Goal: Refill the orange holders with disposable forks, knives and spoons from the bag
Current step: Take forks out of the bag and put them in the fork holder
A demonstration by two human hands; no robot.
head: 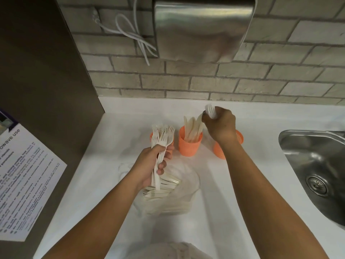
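On the white surface (112, 146) below the brick wall I see three orange holders in a row, with a clear bag (183, 186) lying just in front of them. The left hand (155, 165) is raised over the bag, its fingers (162, 164) curled tightly round the handles of a thick bundle of forks (162, 136), tines pointing up and away. That bundle stands in front of the left holder (172, 141), so only slivers of orange show and I cannot tell what is inside.

The middle holder (189, 146) stands upright and carries pale knives (192, 126), fanned out above its rim. The right hand (220, 124) hovers above and behind the right holder (220, 151), and its wrist hides most of that holder. Its fingers are closed round white fork tines (210, 110) that stick out past the knuckles; I cannot tell whether it is one fork or several.

More pale cutlery (164, 191) lies inside the bag, partly under the left wrist.

A steel sink (308, 150) sits at the right edge. A metal dispenser (201, 28) hangs on the wall above, with a looped white cable (130, 32) beside it. A printed notice (22, 174) is stuck on the brown panel at left.
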